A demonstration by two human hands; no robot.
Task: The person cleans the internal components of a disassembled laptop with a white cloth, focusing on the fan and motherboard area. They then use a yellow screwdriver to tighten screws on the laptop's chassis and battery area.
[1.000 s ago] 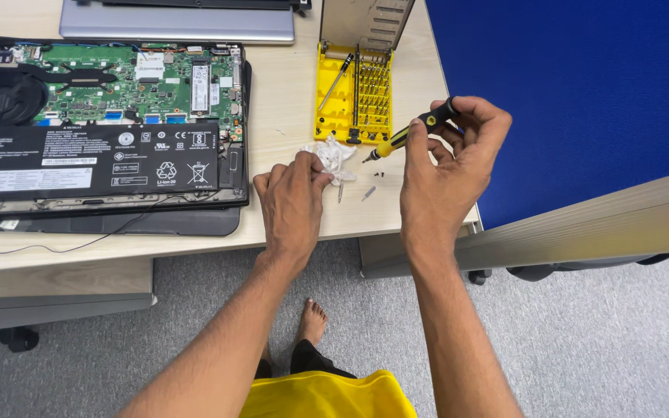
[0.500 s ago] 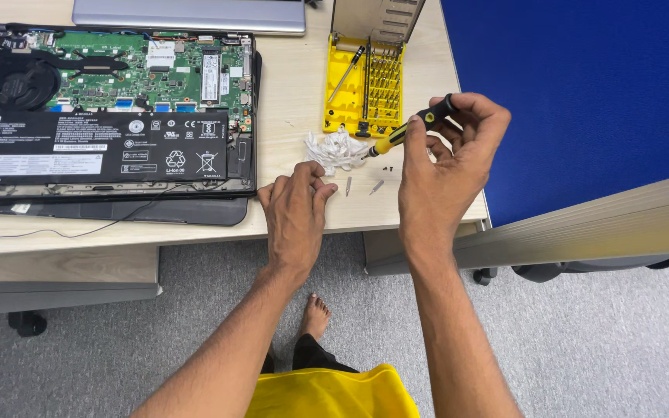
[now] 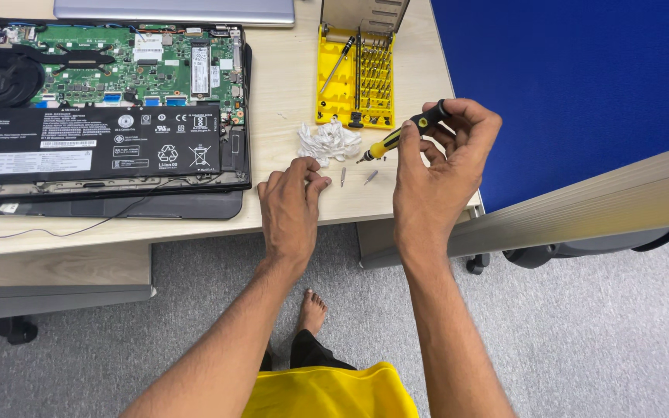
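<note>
Head view is showing a pale wooden tabletop (image 3: 288, 81) over grey carpet (image 3: 582, 333) — right hand (image 3: 439, 166) fingers clamping a yellow-black screwdriver (image 3: 400, 135) above its edge, left hand (image 3: 292, 205) fingers curling loosely, empty, beside a loose bit (image 3: 343, 176).

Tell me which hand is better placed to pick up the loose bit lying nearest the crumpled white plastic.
Left, likely: the left hand is empty, fingertips beside the loose bit. The right hand already grips the screwdriver.

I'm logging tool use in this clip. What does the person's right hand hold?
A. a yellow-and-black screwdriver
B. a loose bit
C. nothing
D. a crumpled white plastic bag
A: the right hand grips a yellow-and-black screwdriver above the desk edge.
</note>
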